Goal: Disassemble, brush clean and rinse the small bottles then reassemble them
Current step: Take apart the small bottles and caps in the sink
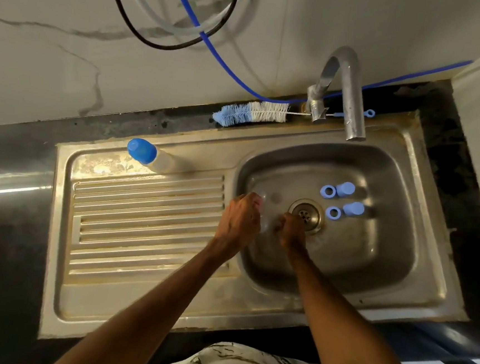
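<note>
Both my hands are down in the sink basin [376,269], left of the drain [305,215]. My left hand [240,218] grips a small clear bottle [264,214] that is barely visible against the steel. My right hand [289,229] is curled at the bottle's other end; what its fingertips pinch is hidden. Two blue rings [328,191] [333,212] and two blue caps [346,189] [353,209] lie in the basin right of the drain. A bottle with a blue cap [142,151] stands at the back of the drainboard [148,220].
A blue-and-white bottle brush [250,114] lies along the sink's back rim by the wall. The bent metal tap [353,104] reaches over the basin's back edge. Blue, black and grey hoses [205,38] hang on the wall above. Dark countertop surrounds the sink.
</note>
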The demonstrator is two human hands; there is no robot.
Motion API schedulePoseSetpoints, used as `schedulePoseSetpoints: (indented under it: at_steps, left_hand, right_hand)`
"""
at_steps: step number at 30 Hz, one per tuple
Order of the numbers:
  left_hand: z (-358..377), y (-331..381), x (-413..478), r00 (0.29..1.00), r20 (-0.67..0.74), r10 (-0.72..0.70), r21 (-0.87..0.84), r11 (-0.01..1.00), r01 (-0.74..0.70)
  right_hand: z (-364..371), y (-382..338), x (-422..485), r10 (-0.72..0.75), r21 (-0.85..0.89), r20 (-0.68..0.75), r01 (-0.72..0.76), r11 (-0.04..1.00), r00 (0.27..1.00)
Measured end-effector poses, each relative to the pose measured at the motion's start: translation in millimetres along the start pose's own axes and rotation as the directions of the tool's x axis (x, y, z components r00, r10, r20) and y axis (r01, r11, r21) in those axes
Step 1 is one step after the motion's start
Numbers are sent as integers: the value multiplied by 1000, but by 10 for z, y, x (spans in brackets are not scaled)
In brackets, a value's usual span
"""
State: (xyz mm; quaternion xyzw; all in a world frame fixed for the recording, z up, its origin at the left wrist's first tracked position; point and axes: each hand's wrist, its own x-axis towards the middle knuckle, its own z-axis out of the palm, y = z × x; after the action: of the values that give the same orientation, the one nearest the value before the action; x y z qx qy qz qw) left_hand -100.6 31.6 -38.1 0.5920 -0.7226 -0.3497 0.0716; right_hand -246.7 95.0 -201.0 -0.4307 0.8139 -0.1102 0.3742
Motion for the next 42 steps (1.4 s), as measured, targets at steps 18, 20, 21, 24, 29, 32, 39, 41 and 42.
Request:
schedulePoseSetpoints:
  at_steps: [18, 20, 21, 24, 29, 32, 39, 41, 42]
  left_hand:
    - [9, -155, -65, 999, 7, -45, -47, 998, 45]
    - [-12, -140, -53, 999, 11, -38, -52, 998, 38]
    - [-39, -124, -53, 999, 8, -34, -56, 998, 34]
    - [-187, -100, -98, 1000, -25, 6, -42, 999, -7]
    - [-539, -174, -310, 979, -164, 121, 122, 987, -102]
    - [-896, -223, -449, 918, -357, 173, 144, 981, -129]
    - [-1622, -463, -292, 713, -698, 67, 151, 987, 55]
    - [-1729, -575, -147, 758, -649, -63, 115, 977, 180]
    - [-1765, -635, -67, 786, -607, -113, 109, 969, 224]
  right_hand:
    - [-112, -136, -59, 11, 144, -14, -9, 990, 1000]
    - [-139, -133, -80, 14, 106, -34, -10, 994, 999]
    - [-159, -130, -98, 24, 110, -54, -18, 994, 998]
    - [-259, -181, -207, 64, 187, -117, -42, 981, 991]
    - [-591, -540, -614, 43, 324, -308, 63, 944, 950]
    - [-773, -902, -894, 62, 379, -383, 96, 921, 922]
    - [-760, -1548, -1330, -273, 250, -408, 394, 884, 871]
    - [-801, -1694, -1382, -301, 221, -402, 410, 885, 865]
    - [-822, -1741, -1385, -310, 211, -406, 418, 884, 860]
